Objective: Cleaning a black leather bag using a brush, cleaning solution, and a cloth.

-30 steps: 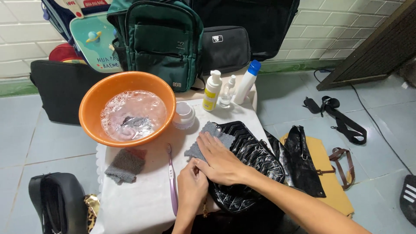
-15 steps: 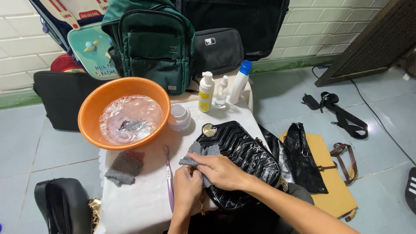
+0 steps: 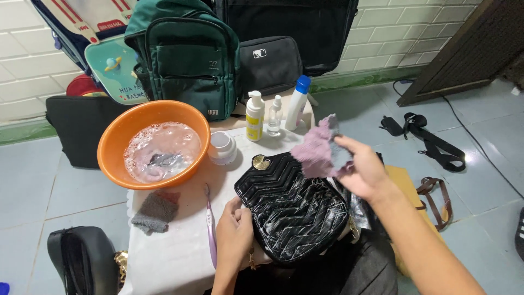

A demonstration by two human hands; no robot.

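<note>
Grey cloth (image 3: 321, 148) lifted above the black quilted handbag (image 3: 295, 205).
Right hand (image 3: 364, 169) grips the cloth up-right of the bag; left hand (image 3: 236, 229) clasps its near-left edge.

Right hand (image 3: 364, 170) raised above black quilted handbag (image 3: 295, 210), fingers pinching crumpled grey-purple cloth (image 3: 321, 150) clear of bag. Left hand (image 3: 236, 229) grips bag's near-left edge on white-covered table (image 3: 174, 257). Purple toothbrush (image 3: 210, 225) just left of left hand; second grey cloth (image 3: 154, 211) further left. Orange basin (image 3: 117, 141) of soapy water behind, white jar (image 3: 222, 147) beside it. Three bottles (image 3: 274, 113) at table's far edge, green backpack (image 3: 188, 60) behind.
</note>
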